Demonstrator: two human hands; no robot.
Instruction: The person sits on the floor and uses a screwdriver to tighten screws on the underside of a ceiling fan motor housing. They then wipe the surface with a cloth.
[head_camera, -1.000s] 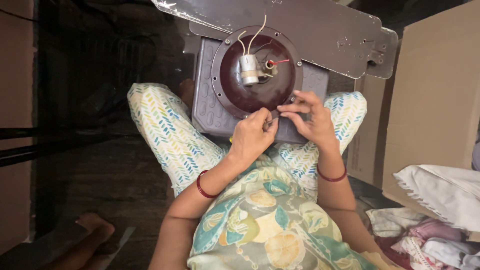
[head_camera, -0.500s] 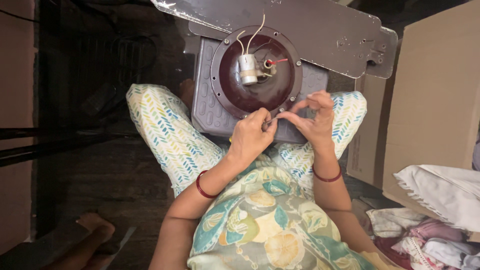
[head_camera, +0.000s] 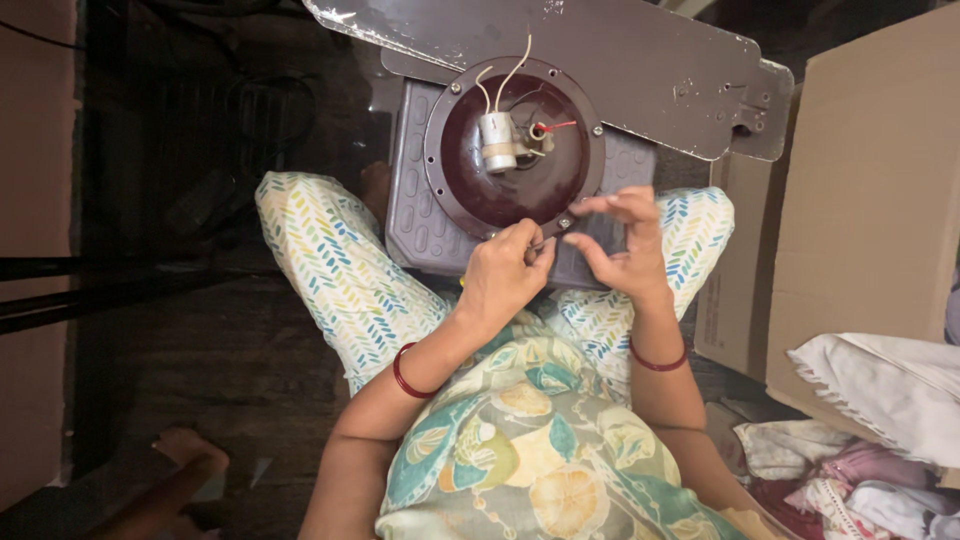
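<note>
Motor housing: we see the round maroon motor housing (head_camera: 515, 150) on a grey plastic base (head_camera: 420, 215) across the lap.
Left hand (head_camera: 505, 275): at the housing's near rim, grip pinched on a small part we cannot make out.
Right hand (head_camera: 625, 240): just right of it, fingers spread, holding nothing.
Fan blade (head_camera: 600, 60): beyond the housing.

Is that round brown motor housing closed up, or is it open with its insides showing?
Open. The round brown motor housing faces up with no cover on it: a white cylindrical part and loose white and red wires show inside its bowl.
</note>
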